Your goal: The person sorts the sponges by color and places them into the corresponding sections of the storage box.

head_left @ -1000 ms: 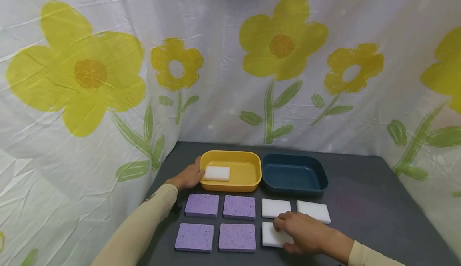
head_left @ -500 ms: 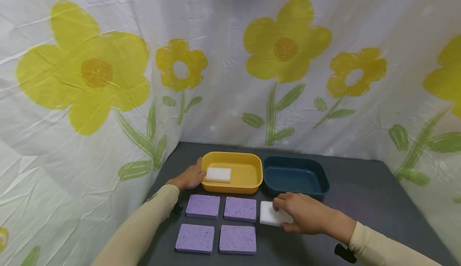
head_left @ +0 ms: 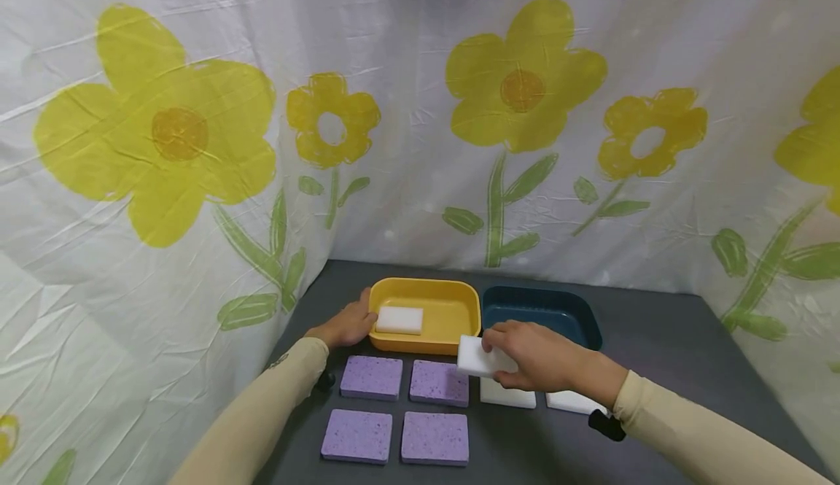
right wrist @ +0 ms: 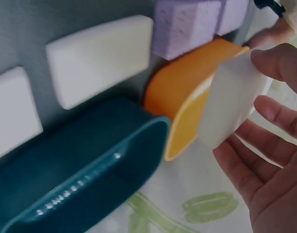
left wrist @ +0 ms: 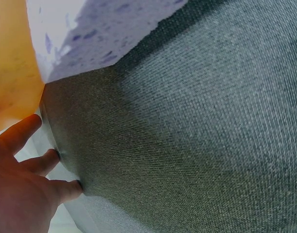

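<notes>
In the head view my right hand holds a white sponge in the air, near the front right of the yellow tub. Thumb and fingers pinch this sponge by its edges in the right wrist view. My left hand lies against the tub's left end, fingers extended. The left wrist view shows those fingers reaching down beside the yellow wall, apart from each other. Another white sponge lies inside the tub, at its left.
Right of the yellow tub stands a dark blue tub. Several purple sponges lie in two rows in front. Two white sponges, one nearer the middle and one further right, lie on the dark table, partly hidden by my right arm.
My right hand has picked up the white sponge from the front row and carried it forward and left, above the others. My left hand stays at the yellow tub.
</notes>
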### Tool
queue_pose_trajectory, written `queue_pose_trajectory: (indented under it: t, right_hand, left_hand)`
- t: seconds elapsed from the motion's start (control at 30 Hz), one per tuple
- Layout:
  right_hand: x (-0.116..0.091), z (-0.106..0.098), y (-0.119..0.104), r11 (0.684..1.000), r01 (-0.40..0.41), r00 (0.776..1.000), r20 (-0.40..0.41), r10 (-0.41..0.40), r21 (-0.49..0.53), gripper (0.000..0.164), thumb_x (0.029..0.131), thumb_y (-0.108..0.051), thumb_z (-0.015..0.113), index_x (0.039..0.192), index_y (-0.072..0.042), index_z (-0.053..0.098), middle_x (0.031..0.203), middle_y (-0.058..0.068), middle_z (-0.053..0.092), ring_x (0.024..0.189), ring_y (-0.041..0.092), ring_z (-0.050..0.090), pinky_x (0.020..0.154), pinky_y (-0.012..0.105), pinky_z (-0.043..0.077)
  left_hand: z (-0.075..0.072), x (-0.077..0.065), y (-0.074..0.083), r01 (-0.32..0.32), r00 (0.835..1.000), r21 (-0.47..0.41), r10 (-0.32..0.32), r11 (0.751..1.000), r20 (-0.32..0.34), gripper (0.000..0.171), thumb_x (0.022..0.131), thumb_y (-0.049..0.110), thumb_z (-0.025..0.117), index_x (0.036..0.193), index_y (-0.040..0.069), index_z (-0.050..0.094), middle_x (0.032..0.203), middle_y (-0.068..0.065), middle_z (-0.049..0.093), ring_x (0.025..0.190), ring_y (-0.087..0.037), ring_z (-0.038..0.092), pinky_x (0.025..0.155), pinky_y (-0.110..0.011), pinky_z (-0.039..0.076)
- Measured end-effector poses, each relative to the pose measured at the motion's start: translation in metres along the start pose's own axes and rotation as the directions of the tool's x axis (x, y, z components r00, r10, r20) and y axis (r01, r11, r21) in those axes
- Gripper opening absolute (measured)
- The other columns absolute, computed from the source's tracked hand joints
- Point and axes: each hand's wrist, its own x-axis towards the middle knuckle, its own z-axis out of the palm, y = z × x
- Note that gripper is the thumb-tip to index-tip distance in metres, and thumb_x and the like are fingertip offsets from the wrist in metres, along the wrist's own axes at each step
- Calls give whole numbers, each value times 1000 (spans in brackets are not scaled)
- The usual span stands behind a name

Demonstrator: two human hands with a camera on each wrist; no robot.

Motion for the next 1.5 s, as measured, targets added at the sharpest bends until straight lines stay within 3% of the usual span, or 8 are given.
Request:
queue_pose_trajectory:
  t: [0.3, 0.77, 0.87, 1.1, 1.2, 1.37, 1.5]
  right_hand:
    - [33, -6, 7, 1000, 26, 997, -72, -27, -16, 33, 96, -30, 84, 121, -16, 68, 116, 1, 72, 91, 11, 62, 79, 31, 58]
    - [87, -12, 18, 992, -66, 994, -76, 75, 111, 35, 100, -28, 80, 127, -11, 68, 119, 6, 73, 96, 20, 64, 88, 40, 58]
    - [96, -5, 22, 989, -80, 993, -73, 89, 120, 35, 100, -28, 80, 128, -11, 68, 121, 7, 74, 97, 20, 64, 90, 41, 58]
    - [123, 13, 29, 989, -80, 992, -86, 91, 128, 34, 99, -26, 81, 128, -10, 70, 120, 6, 76, 97, 20, 64, 93, 43, 59]
    - [135, 22, 29, 987, -84, 993, -77, 95, 135, 35, 99, -25, 81, 128, -9, 71, 122, 6, 76, 101, 21, 66, 98, 43, 58]
    - [151, 34, 26, 986, -82, 993, -73, 94, 144, 35, 99, -23, 81, 129, -8, 71, 125, 9, 76, 107, 24, 67, 103, 45, 57]
    - [162, 43, 23, 985, -95, 991, -79, 108, 147, 36, 98, -22, 82, 129, -8, 71, 127, 9, 76, 109, 25, 67, 104, 45, 57]
  left_hand:
    - [5, 3, -6, 15, 1000, -9, -15, 1000, -11, 73, 111, 25, 41, 170, -5, 10, 164, -32, 47, 151, -43, 50, 127, -61, 35]
    - [2, 4, -4, 3, 1000, 3, -3, 1000, -17, 72, 112, 26, 41, 170, -5, 11, 160, -33, 50, 148, -43, 53, 126, -60, 37]
    - [3, 8, -9, -1, 1000, 0, 1, 1000, -6, 72, 111, 26, 42, 169, -5, 13, 159, -33, 51, 147, -45, 53, 125, -62, 38]
    - [17, 31, -44, -60, 998, 47, 61, 997, -23, 72, 110, 31, 40, 165, -7, 15, 150, -36, 58, 137, -47, 61, 116, -59, 47]
    - [13, 23, -34, -47, 998, 31, 48, 998, -30, 72, 109, 29, 41, 165, -8, 16, 149, -36, 59, 136, -47, 62, 116, -60, 47]
    - [2, 0, -3, 3, 1000, -12, -4, 1000, -22, 70, 109, 23, 43, 167, -7, 17, 156, -37, 53, 144, -48, 56, 123, -63, 40]
    - [3, -2, 1, 11, 999, 24, -10, 1000, -44, 67, 111, 22, 43, 167, -5, 18, 156, -33, 54, 143, -44, 57, 124, -60, 40]
